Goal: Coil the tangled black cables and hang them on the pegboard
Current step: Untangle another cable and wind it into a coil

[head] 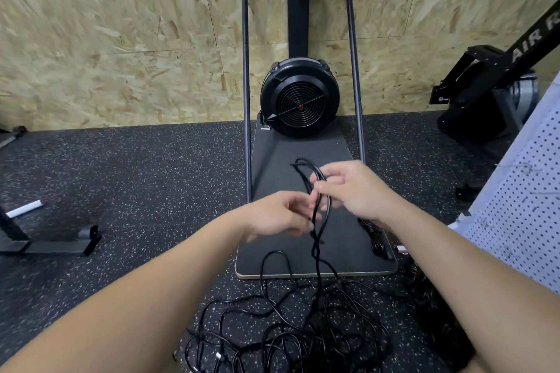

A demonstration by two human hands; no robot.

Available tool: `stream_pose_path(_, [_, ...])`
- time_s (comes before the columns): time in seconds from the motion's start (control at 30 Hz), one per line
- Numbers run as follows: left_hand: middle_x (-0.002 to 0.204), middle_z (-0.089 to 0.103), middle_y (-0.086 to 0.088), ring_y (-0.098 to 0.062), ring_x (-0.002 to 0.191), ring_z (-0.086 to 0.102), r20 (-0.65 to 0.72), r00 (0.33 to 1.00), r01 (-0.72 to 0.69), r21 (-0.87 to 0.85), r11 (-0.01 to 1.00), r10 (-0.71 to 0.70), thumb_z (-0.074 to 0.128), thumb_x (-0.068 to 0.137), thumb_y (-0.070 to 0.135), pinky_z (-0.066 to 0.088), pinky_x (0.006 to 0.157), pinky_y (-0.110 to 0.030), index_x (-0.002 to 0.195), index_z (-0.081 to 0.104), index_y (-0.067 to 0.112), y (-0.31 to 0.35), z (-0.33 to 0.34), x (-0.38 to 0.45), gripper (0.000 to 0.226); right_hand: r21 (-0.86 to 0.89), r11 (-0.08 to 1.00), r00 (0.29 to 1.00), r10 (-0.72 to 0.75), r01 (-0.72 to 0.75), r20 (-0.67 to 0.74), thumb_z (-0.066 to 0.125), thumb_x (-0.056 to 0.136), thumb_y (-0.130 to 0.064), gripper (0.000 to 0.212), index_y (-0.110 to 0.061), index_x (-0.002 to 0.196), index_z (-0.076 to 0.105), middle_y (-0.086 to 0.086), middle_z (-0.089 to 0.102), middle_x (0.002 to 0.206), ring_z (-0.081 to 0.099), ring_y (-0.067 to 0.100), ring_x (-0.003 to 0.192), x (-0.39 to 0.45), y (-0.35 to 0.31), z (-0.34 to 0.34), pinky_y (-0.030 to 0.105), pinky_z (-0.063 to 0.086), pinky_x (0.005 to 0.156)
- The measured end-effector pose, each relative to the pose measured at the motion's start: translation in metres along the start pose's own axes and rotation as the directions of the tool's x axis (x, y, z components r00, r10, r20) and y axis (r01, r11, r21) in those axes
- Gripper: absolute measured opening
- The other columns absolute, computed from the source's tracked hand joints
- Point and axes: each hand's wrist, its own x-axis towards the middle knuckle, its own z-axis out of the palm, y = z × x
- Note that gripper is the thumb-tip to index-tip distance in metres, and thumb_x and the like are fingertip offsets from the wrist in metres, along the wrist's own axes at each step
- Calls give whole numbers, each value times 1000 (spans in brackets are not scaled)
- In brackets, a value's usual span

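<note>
Right hand: the right hand (354, 191) is raised over the dark mat, fingers curled, pinching a small loop of black cable (315, 188) between thumb and fingertips at the hand's left edge.
Loop: the top of the loop arches up and to the far side of the right fingers; its strands run down between the two hands.
Left hand: the left hand (275, 215) is just left of the loop, fingers bent toward it; the fingertips meet the hanging strands below the right hand's pinch. The hand is motion-blurred, so I cannot tell whether it truly grips the cable or only touches it.
Hanging strands: from the hands the cable drops straight down, twisted on itself, past the near edge of the mat.
Tangle: the pile of cables (291, 333) lies on the speckled floor (136, 191) near the person, below and between the forearms, in many overlapping loops.
Second bundle: another dark bundle (377, 239) lies on the right side of the mat, partly hidden under the right wrist.
Pegboard: a white pegboard (524, 215) leans at the right edge, well apart from the hands, with some small hooks on it.
Mat: the mat (303, 154) is the base of a fan machine (300, 100) standing against the chipboard wall (121, 39) on the far side.
</note>
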Motion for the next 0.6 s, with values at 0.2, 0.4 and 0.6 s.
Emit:
stream_pose_path(0.2, [127,78,-16,-16,120,73,-99,979,-177,14,984,177,67,106,1,58,101,-26,122,68,1,-1,35,-1,17,399,908,973,-34,126,-230,64,109,-6,18,1,124,70,26,80,102,82,41,98,12,-10,0,48,68,90])
stream_pose_path(0.4, [102,80,-22,-36,101,81,-276,947,-174,-19,985,162,44,116,2,64,97,-41,114,60,3,2,26,6,16,372,928,990,78,-28,-121,59,115,-31,32,-4,128,70,14,81,119,81,31,109,21,5,3,44,64,98])
stream_pose_path(0.6, [68,39,7,-15,61,38,-482,875,-159,-196,968,46,47,113,16,54,70,-35,110,48,16,19,10,17,4,86,954,955,277,-286,106,59,106,3,44,-13,147,63,4,75,136,73,14,123,13,47,10,37,58,111])
